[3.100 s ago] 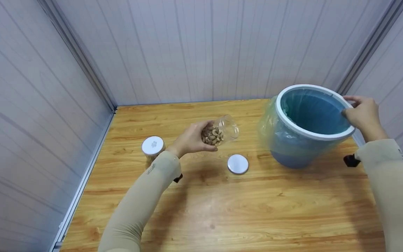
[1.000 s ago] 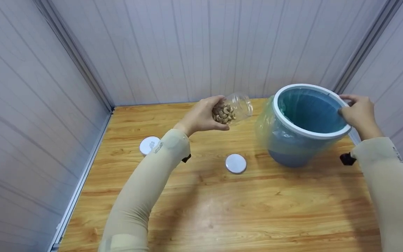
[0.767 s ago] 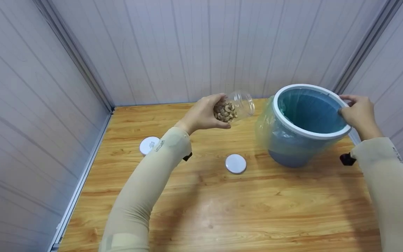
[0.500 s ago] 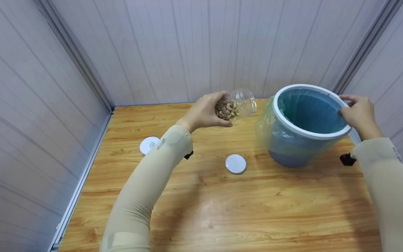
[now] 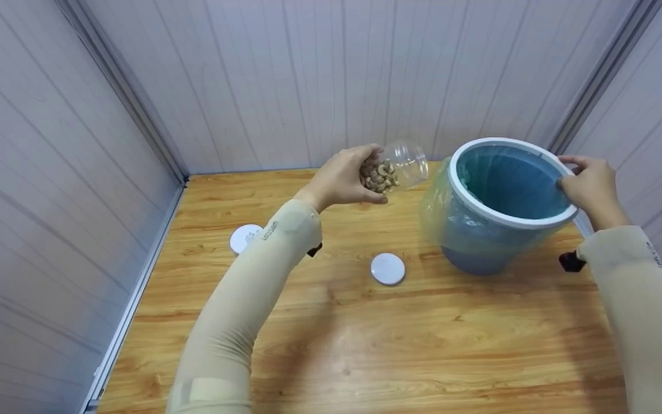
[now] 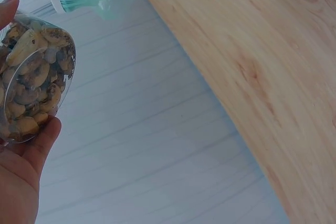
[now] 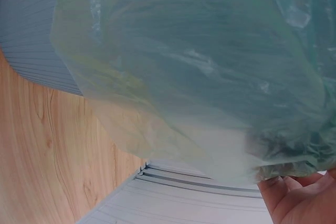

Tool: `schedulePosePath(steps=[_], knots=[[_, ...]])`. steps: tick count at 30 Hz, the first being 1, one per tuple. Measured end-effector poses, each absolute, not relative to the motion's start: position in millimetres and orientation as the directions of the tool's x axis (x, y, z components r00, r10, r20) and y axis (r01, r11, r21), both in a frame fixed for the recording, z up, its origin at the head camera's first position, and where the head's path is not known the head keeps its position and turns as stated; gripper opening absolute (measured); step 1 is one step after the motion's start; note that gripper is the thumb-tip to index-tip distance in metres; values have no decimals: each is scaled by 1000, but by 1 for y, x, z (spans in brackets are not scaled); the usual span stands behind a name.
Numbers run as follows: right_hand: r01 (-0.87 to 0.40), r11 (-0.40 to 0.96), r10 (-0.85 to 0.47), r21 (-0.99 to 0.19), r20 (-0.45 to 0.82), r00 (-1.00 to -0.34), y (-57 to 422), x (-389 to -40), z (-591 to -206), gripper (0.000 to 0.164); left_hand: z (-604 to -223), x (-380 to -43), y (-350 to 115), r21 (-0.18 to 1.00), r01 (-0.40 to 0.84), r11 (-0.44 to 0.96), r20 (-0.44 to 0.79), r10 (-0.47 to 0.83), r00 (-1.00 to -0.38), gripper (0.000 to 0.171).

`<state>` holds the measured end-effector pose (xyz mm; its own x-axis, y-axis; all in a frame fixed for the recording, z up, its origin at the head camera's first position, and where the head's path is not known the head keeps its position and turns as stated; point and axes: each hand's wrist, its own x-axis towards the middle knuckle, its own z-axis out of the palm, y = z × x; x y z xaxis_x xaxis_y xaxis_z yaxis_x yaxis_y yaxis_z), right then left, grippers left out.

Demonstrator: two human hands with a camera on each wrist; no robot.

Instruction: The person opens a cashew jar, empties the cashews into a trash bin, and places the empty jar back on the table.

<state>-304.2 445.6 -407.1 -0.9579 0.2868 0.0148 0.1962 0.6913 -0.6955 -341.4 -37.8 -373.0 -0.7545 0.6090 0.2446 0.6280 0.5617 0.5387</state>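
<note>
My left hand (image 5: 339,179) grips a clear lidless jar (image 5: 412,162) above the table, tilted with its mouth toward the bin. Cashews (image 5: 380,177) lie piled in the jar's lower end; the left wrist view shows the same cashews (image 6: 34,77) through the clear base. On the right stands a blue trash can (image 5: 483,214) with a white rim, leaning slightly. A thin green bag (image 7: 173,61) lines it and hangs over its outside. My right hand (image 5: 592,187) pinches the can's right rim, thumb on the inner side. The jar is left of the rim, apart from it.
A white lid (image 5: 388,269) lies flat on the wooden table (image 5: 423,345) between the hands. Further left is another white-lidded jar (image 5: 245,238), mostly hidden by my left sleeve. Panelled walls (image 5: 308,86) close off the back and both sides.
My left hand has raised the jar and carried it right, closer to the can. The cashews remain inside. My right hand stays on the rim.
</note>
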Motion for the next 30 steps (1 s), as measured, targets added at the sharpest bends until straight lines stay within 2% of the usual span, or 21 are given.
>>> schedulePosePath(steps=[23, 30], knots=[[205, 676, 289, -708, -2, -957, 443, -302, -408, 58, -367, -344, -14, 523, 638, 565, 235, 624, -745, 100], [197, 686, 290, -700, 15, -957, 443, -302, -408, 58, -364, -344, -3, 505, 627, 593, 193, 630, -752, 102]])
